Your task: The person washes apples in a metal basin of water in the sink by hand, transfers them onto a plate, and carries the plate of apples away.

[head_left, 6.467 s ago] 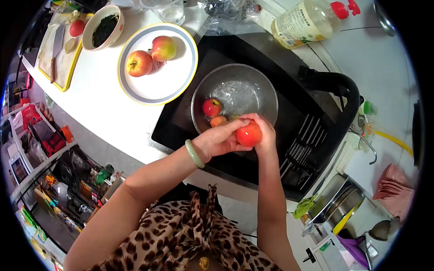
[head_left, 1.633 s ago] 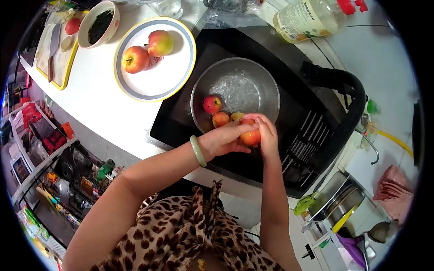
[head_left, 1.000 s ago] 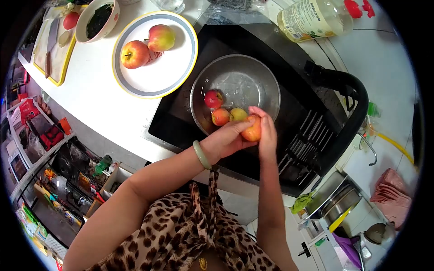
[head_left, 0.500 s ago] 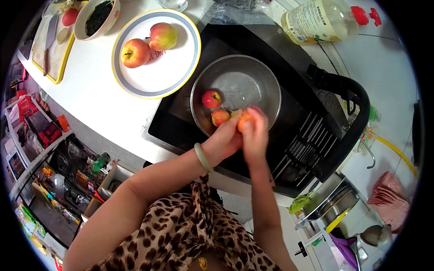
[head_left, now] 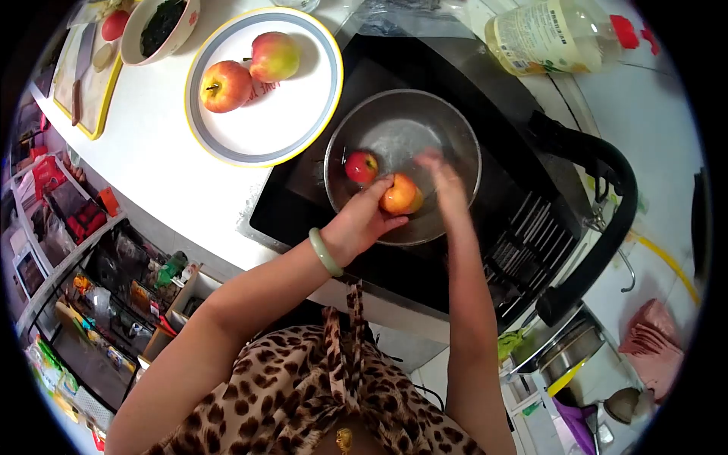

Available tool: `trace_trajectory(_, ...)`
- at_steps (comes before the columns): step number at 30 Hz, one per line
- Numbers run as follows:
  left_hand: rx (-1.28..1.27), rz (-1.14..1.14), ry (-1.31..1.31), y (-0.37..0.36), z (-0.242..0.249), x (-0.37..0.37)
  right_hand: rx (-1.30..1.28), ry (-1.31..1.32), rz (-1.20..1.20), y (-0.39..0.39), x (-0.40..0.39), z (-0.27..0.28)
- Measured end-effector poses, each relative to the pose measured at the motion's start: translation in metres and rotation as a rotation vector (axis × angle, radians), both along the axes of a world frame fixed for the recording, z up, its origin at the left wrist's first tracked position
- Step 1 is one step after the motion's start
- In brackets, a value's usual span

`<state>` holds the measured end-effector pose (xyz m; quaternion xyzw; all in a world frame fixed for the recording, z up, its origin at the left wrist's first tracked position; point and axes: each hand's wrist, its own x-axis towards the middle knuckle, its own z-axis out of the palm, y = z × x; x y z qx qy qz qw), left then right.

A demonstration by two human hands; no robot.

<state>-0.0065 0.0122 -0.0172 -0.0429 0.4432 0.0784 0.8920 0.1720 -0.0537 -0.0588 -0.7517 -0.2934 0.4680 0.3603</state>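
Note:
A grey metal pot (head_left: 462, 129) holds several apples in what looks like shallow water. My left hand (head_left: 361, 221), with a pale green bangle at the wrist, grips an orange-yellow apple (head_left: 397, 194) low in the pot, thumb on one side and fingers on the other. Part of another yellowish fruit shows just behind it. A red apple (head_left: 362, 166) lies by the pot's left wall, just above my thumb. Inside the pot to the right, my right hand (head_left: 446, 180) is apart from the held apple. Motion smears its fingers.
A white plate (head_left: 250, 140) with two apples stands left of the pot. Further left are a bowl of dark food (head_left: 182, 34) and a cutting board (head_left: 98, 114) with a knife (head_left: 82, 72). An oil bottle (head_left: 557, 38) lies at upper right, above a black curved handle (head_left: 626, 197).
My right hand has come off the apple and moved right. My left hand now has the apple alone, slightly lower and to the left. The view has shifted a little.

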Motion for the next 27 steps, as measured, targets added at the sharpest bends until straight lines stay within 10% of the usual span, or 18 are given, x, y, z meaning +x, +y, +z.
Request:
trace_trajectory(4,0.097,0.057,0.099,0.014,-0.003,-0.011,-0.053,0.244,-0.676,0.019,0.01,-0.045)
trace_trajectory(8,0.111,0.086,0.215,0.022,-0.008,-0.006,-0.046,0.96,-0.726,0.002,0.001,-0.059)
trace_trajectory(12,0.048,0.069,0.049,0.017,-0.015,0.005,-0.004,0.482,-0.158,-0.005,-0.026,0.072)
trace_trajectory(18,-0.012,-0.016,-0.275,-0.016,0.037,0.031,0.362,-0.62,-0.014,-0.021,-0.059,0.082)
trace_trajectory(21,0.12,-0.259,-0.28,-0.013,0.04,0.026,0.31,0.046,-0.504,-0.03,-0.047,0.069)
trace_trajectory(24,0.227,-0.351,-0.277,-0.019,0.037,0.026,0.221,0.576,-0.471,-0.032,-0.031,0.071)
trace_trajectory(27,0.184,-0.231,-0.268,-0.024,0.034,0.029,0.175,0.321,-0.466,-0.035,-0.04,0.078)
